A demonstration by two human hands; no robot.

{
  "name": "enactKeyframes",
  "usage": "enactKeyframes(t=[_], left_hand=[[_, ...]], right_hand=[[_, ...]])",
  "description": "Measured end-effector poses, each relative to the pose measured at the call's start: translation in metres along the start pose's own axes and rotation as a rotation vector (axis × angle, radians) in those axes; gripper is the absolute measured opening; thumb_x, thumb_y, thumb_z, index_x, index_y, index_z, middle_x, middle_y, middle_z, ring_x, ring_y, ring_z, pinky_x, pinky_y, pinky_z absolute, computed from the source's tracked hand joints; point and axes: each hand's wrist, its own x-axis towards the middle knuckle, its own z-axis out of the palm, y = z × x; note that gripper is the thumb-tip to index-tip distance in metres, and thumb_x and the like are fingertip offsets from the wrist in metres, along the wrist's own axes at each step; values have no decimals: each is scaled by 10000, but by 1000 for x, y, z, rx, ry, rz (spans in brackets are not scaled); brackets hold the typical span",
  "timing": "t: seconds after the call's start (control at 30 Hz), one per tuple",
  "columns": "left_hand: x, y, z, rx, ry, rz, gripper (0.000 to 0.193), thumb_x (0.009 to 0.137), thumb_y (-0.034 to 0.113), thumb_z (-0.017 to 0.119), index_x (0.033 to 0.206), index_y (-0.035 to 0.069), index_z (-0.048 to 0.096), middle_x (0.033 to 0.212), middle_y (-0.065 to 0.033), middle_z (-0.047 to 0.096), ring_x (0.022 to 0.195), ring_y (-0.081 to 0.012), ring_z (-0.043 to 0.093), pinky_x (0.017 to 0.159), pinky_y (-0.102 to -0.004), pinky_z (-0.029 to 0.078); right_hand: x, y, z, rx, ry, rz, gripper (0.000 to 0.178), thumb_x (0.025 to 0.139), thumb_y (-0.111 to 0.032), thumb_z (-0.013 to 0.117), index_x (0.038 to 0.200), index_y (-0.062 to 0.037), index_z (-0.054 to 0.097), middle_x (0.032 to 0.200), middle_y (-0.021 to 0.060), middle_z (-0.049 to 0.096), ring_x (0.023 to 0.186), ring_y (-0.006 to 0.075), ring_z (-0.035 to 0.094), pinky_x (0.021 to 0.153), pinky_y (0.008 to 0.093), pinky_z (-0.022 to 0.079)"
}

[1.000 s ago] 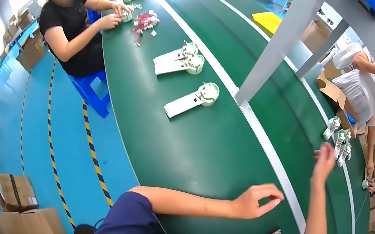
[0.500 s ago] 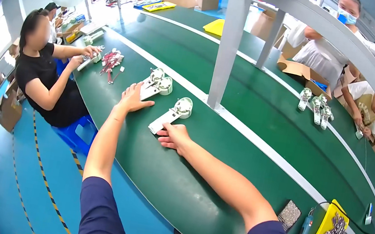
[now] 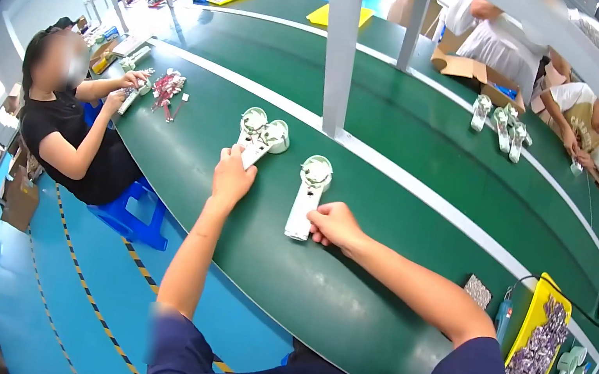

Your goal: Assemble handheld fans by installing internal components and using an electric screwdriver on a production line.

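Two white handheld fans with round heads lie side by side on the green worktable. My left hand is closed on the handle end of these fans; which handle its fingers grip is partly hidden. To the right lies a third white handheld fan, its round head pointing away and its handle towards me. My right hand pinches the lower right side of that handle with curled fingers.
A metal post rises from the white strip beyond my hands. At the right are a yellow tray of small purplish parts and a teal power tool. On the left, a person works beside a pile of red-and-white parts.
My left hand has gone from spread fingers to a closed grip on a fan's handle. The right-hand fan has turned to point more straight away from me. The view has shifted.
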Motion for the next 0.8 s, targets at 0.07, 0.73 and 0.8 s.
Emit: enactKeyframes(t=[0.07, 0.73, 0.8], left_hand=[[-33, 23, 2, -17, -28, 25, 470, 812, 162, 700, 1235, 37, 536, 1185, -225, 547, 1005, -442, 629, 877, -487, 535], [-197, 218, -19, -362, -302, 569, 532, 766, 10, 786, 1275, 41, 635, 1126, -171, 569, 1049, -339, 556, 892, -407, 470], [-191, 231, -18, -367, -477, 655, 432, 782, -30, 744, 1204, 30, 674, 1040, -142, 580, 966, -314, 569, 826, -390, 480]], right_hand=[[-34, 12, -18, -1, 1, 28, 231, 943, -209, 635, 887, 9, 688, 726, 26, 657, 546, 84, 603, 448, 236, 453], [-310, 69, -101, -74, 337, -111, 279, 938, -100, 689, 1204, -21, 669, 793, 9, 684, 666, 80, 619, 623, 268, 511], [-333, 100, -117, -61, 616, -128, 285, 937, -83, 685, 1214, -20, 662, 814, 20, 683, 684, 79, 618, 640, 262, 508]])
